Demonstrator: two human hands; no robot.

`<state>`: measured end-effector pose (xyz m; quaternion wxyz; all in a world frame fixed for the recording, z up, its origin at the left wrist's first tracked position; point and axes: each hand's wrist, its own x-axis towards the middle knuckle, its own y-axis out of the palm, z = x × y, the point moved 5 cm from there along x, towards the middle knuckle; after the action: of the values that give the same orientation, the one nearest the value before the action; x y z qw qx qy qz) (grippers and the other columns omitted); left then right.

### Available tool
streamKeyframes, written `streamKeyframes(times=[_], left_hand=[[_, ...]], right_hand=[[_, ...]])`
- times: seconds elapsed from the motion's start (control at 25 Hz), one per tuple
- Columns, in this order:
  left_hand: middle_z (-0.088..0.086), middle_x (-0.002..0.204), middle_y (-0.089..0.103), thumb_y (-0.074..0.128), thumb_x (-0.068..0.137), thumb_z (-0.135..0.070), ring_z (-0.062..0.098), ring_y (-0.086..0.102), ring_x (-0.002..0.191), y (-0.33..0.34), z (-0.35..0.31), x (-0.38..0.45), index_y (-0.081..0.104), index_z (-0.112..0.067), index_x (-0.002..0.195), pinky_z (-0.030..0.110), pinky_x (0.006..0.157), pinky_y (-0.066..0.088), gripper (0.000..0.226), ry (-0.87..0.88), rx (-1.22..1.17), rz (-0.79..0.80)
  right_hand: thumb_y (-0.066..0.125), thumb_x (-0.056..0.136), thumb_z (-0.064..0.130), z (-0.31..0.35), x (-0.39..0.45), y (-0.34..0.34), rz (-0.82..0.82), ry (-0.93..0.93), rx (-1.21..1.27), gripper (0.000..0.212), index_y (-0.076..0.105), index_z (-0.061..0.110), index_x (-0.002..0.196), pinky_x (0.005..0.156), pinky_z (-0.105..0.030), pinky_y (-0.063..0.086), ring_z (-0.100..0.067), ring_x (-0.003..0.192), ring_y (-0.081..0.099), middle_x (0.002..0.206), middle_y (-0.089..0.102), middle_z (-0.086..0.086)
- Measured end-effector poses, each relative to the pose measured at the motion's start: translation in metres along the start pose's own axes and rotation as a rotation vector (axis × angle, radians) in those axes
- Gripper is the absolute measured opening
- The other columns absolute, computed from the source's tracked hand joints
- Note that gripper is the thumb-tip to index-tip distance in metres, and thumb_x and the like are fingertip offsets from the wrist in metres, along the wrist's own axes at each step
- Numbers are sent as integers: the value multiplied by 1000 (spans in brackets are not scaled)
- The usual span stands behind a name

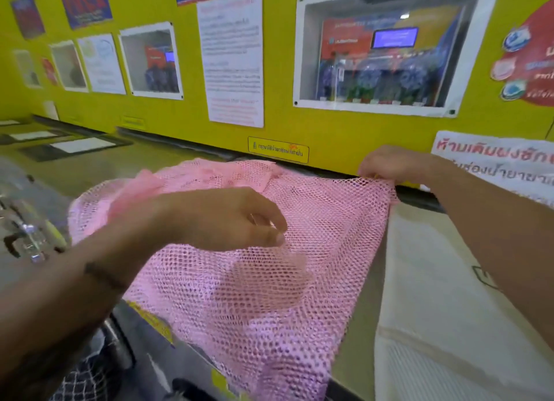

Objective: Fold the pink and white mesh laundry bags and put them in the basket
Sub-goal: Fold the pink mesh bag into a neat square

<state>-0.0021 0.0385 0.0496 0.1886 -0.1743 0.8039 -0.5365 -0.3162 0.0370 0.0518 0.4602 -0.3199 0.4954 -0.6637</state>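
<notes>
On the counter before me the pink mesh bag (269,251) lies spread, not yet folded — my right hand (389,164) pinches its far corner, my left hand (221,218) hovers loosely open above it. Beside it the white bag (443,295) waits flat and untouched — basket not identifiable, so both folds and the stowing remain.

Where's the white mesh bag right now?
In the head view the white mesh bag lies flat on the counter at lower right, directly beside the pink mesh bag and under the right forearm.
</notes>
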Motion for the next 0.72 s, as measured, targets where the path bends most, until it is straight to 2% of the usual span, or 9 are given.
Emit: streamKeyframes(times=[0.04,0.12,0.2,0.24,0.28,0.36,0.48,0.6,0.72], left_hand=[[-17,136,55,53,87,-62,5,52,125,11,4,5,52,-48,131,36,106,41,46,-17,48,9],[-12,154,31,48,86,-69,15,36,139,36,9,11,33,-49,144,47,114,32,63,-33,146,127],[-13,151,33,49,85,-69,16,38,137,40,15,11,35,-48,143,45,113,33,63,-30,166,172],[-14,146,40,51,86,-67,14,43,133,35,18,11,42,-47,139,42,111,36,57,-28,122,145],[-15,140,47,52,87,-64,11,48,127,27,22,10,47,-47,135,39,108,40,51,-31,61,107],[-15,128,59,57,89,-55,6,56,116,9,36,8,56,-44,128,34,102,46,40,-41,-78,-2],[-9,112,69,61,92,-32,9,63,104,-18,79,11,68,-32,114,30,95,50,23,-67,-162,-310],[0,114,70,57,90,-21,18,63,104,-56,145,10,69,-25,111,33,92,50,24,-208,60,-651],[7,130,59,54,88,-30,28,55,116,-81,213,10,59,-25,127,45,99,46,39,-478,264,-676]], right_hand=[[60,84,22,3,-1,6,37,4,-79,22,69,8,100,85,-44,53,-29,93,62,105,65,-10],[62,84,12,0,-3,20,154,55,-175,19,67,6,102,69,-37,52,-24,82,59,102,62,-8],[58,84,8,0,1,20,108,64,-280,6,63,9,83,54,-30,43,-18,66,52,82,59,-6],[54,84,8,-1,5,14,10,59,-303,12,59,11,74,52,-29,38,-18,62,49,75,57,-5],[52,84,10,-2,7,7,-60,71,-330,16,56,12,68,52,-30,35,-19,60,48,70,55,-5],[55,83,17,1,10,0,-47,113,-421,20,54,14,63,54,-31,35,-20,60,48,66,53,-4],[58,78,22,29,25,-3,-70,48,-390,13,67,14,80,66,-35,50,-22,76,60,84,65,-4],[59,79,15,96,50,10,-133,-149,-263,30,68,23,107,74,-30,45,-21,91,55,102,62,-1],[58,84,16,156,83,45,-66,-241,-212,41,60,27,123,78,-29,43,-22,98,55,111,60,-1]])
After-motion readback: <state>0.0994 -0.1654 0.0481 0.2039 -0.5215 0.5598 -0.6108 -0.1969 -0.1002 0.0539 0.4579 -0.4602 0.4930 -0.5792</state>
